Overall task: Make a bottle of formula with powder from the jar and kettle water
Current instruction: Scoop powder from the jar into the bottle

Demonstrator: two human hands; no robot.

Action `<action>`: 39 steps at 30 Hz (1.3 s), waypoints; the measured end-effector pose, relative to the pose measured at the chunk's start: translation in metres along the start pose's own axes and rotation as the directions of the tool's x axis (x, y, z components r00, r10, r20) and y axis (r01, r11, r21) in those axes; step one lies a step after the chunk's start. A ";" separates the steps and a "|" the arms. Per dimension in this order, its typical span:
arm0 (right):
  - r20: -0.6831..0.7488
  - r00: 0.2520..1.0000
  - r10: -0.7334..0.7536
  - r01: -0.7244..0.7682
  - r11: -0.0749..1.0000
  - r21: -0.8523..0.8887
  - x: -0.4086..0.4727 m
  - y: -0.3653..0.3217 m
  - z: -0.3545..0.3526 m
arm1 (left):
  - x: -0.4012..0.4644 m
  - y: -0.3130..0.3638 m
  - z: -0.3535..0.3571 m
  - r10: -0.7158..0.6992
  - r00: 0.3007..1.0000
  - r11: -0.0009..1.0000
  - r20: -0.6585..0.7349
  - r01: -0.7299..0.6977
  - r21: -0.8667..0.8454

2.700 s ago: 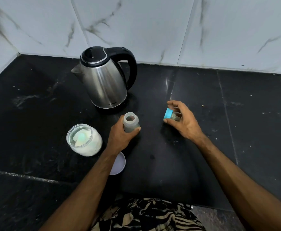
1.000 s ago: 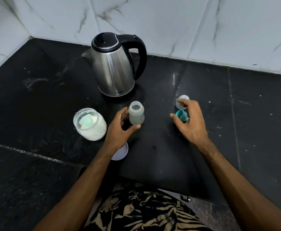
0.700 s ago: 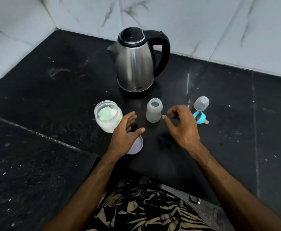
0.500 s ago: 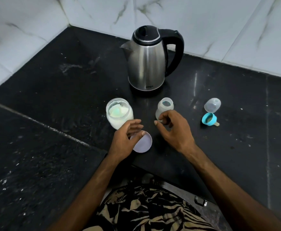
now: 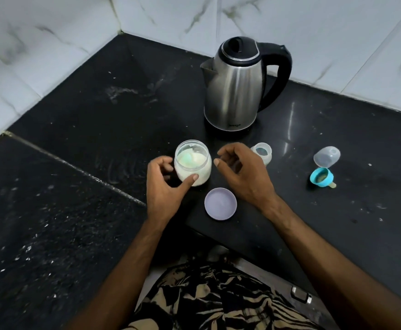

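Bottle (image 5: 263, 154) half hidden behind right hand (image 5: 244, 177).

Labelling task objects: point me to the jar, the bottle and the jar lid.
jar (image 5: 193, 169): head view, on its glass side wall above the thumb.
bottle (image 5: 263, 154): head view, on its open neck, right of the right hand.
jar lid (image 5: 220, 204): head view, centre of the lilac disc on the counter.

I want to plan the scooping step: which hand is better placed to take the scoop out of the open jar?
Probably the right hand: it hovers empty beside the jar, while the left hand wraps the jar's side to steady it.
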State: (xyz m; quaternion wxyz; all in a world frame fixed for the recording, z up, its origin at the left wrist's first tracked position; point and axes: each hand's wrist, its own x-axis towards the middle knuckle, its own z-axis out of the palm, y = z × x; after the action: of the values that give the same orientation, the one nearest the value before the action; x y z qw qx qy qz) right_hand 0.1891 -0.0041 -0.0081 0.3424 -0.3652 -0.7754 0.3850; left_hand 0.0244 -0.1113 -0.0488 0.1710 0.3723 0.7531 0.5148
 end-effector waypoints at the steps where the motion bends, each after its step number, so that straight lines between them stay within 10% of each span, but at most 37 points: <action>1: 0.007 1.000 -0.012 0.012 1.000 -0.001 0.004 -0.003 0.001 | 0.005 -0.005 0.000 -0.009 0.999 1.000 0.049 0.008 0.006; 6: 0.180 0.979 -0.100 0.121 0.986 -0.112 0.022 -0.014 0.003 | 0.023 -0.003 -0.001 0.051 0.935 0.998 0.350 -0.031 -0.061; 13: 0.631 0.767 0.117 0.336 0.764 -0.551 0.042 -0.041 0.010 | 0.015 0.004 0.002 0.097 0.950 0.992 0.297 -0.068 -0.107; 24: 0.727 0.494 0.476 0.324 0.675 -0.662 0.061 -0.063 0.030 | 0.014 -0.013 0.008 0.013 0.946 1.000 0.324 -0.013 -0.002; 39: 0.454 0.869 0.196 0.181 0.729 -0.660 0.047 -0.071 0.021 | 0.011 -0.006 0.006 0.063 0.957 0.997 0.282 -0.049 -0.056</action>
State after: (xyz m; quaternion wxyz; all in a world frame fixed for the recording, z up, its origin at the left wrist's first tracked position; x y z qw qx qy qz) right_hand 0.1269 -0.0039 0.0541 -0.0286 -0.3573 -0.9208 0.1536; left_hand 0.0190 -0.1004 -0.0558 0.2713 0.4589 0.6975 0.4788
